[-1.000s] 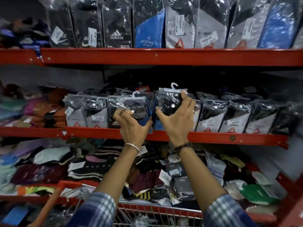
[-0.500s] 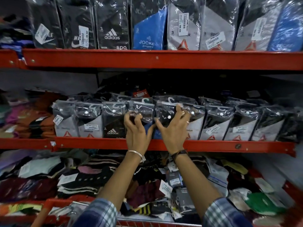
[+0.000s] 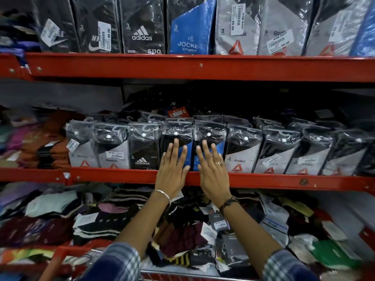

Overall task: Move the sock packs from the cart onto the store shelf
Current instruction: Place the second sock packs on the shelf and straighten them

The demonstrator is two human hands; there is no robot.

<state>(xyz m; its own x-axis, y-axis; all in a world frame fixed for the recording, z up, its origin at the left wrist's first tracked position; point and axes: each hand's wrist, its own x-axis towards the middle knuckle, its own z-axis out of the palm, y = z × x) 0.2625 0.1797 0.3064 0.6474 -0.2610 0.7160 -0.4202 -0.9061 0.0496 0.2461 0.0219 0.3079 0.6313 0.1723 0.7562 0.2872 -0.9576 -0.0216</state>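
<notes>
Two black-and-blue sock packs stand upright side by side in the row on the middle red shelf [image 3: 121,176]: the left pack [image 3: 177,130] and the right pack [image 3: 210,129]. My left hand [image 3: 172,169] lies flat with spread fingers against the front of the left pack. My right hand [image 3: 212,171], with a ring on it, presses flat on the right pack the same way. Neither hand grips anything. A red cart rim [image 3: 58,256] and its wire edge show at the bottom.
Grey Reebok packs [image 3: 241,151] and an adidas pack [image 3: 143,147] flank the two packs. Larger sock packs [image 3: 188,27] line the top shelf. The lowest shelf holds a loose heap of socks [image 3: 101,220]. Folded orange and pink socks [image 3: 46,142] sit far left.
The two packs that my hands carried have been set into the shelf row. My fingers have let go and now rest flat on their fronts. The view has moved closer.
</notes>
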